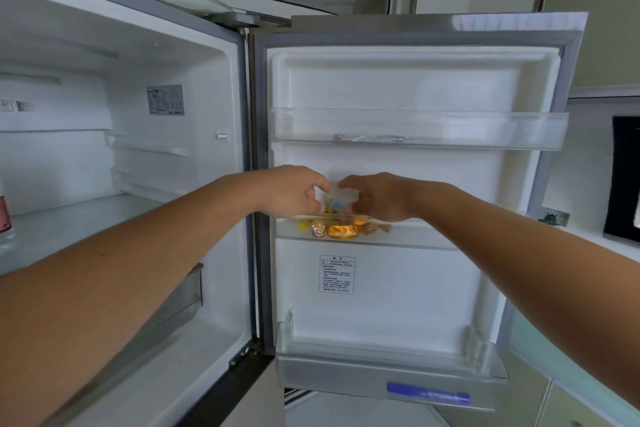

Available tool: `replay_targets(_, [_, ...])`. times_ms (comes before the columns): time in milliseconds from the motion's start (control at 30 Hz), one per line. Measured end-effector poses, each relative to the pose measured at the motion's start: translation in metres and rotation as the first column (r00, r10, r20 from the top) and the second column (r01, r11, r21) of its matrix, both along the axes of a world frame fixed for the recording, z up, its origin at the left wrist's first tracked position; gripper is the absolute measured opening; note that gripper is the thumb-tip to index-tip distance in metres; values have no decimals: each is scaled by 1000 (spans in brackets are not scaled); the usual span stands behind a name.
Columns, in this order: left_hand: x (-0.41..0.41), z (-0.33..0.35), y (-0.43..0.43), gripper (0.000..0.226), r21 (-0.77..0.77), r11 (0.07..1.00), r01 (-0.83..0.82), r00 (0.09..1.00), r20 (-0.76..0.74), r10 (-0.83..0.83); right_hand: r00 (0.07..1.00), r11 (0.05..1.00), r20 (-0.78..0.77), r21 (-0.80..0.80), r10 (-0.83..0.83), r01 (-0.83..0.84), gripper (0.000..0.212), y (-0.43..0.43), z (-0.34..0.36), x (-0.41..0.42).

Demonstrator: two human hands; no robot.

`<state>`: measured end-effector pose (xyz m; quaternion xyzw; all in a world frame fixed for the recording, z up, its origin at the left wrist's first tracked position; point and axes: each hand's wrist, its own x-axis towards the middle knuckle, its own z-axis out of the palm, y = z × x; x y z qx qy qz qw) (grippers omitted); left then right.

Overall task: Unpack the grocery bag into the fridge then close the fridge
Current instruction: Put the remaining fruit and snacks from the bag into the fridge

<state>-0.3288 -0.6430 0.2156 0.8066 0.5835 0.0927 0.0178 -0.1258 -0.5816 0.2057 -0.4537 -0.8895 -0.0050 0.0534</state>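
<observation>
Both forearms (138,253) stretch forward; the left grip (294,192) and right grip (377,198) pinch a small clear packet (341,199) between them, just above the middle door shelf (415,236), where gold-wrapped sweets (341,230) lie. Around it, the fridge door (398,87) stands open.

The fridge door (415,80) stands wide open; the left hand (294,191) and right hand (377,198), pinching a clear packet (341,201), crowd the middle door shelf (433,236) over gold-wrapped sweets (341,230); its right stretch offers room; the upper door shelf (450,130) overhangs above; the glass shelf (86,218) inside lies open, a pinkish container (4,218) at its far left.
</observation>
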Motion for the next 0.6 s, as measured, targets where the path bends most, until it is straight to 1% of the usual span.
replay_targets(133, [41, -2, -7, 48, 34, 999, 26, 999, -20, -25, 998, 998, -49, 49, -42, 44, 53, -17, -2, 42])
replay_targets(300, [110, -17, -11, 47, 51, 996, 74, 996, -48, -72, 991, 986, -53, 108, -122, 127, 46, -35, -13, 120])
replay_targets(433, [160, -31, -12, 52, 68, 995, 69, 993, -101, -62, 993, 985, -34, 128, -111, 115, 46, -54, -23, 171])
replay_targets(600, [203, -42, -18, 59, 125, 992, 5, 992, -129, 11, 993, 967, -40, 224, -112, 118, 54, -62, -30, 220])
